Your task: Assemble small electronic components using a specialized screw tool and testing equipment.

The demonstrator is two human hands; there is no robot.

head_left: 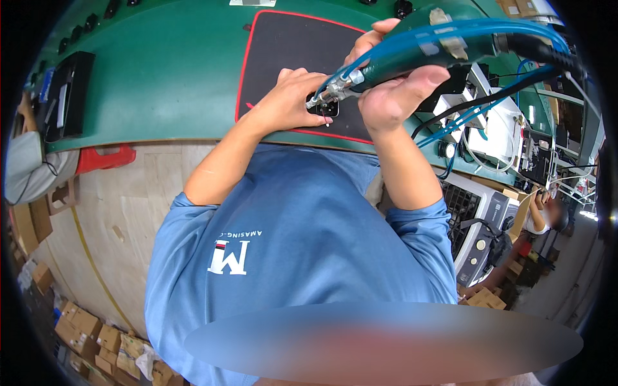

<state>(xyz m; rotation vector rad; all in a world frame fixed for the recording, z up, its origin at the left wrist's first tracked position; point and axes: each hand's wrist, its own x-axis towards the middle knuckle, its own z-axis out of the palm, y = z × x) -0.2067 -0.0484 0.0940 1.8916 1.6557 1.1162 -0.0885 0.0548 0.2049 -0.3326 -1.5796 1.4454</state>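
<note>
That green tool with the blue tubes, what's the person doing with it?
The person's right hand holds a green power screwdriver with blue air hoses, its metal tip pressed down onto a small black part. The left hand steadies that part on a black mat with a red edge, which lies on the green workbench.

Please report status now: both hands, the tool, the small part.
Right hand grips green air screwdriver, tip down on small black part. Left hand steadies part on black mat. Nothing blocking.
</note>
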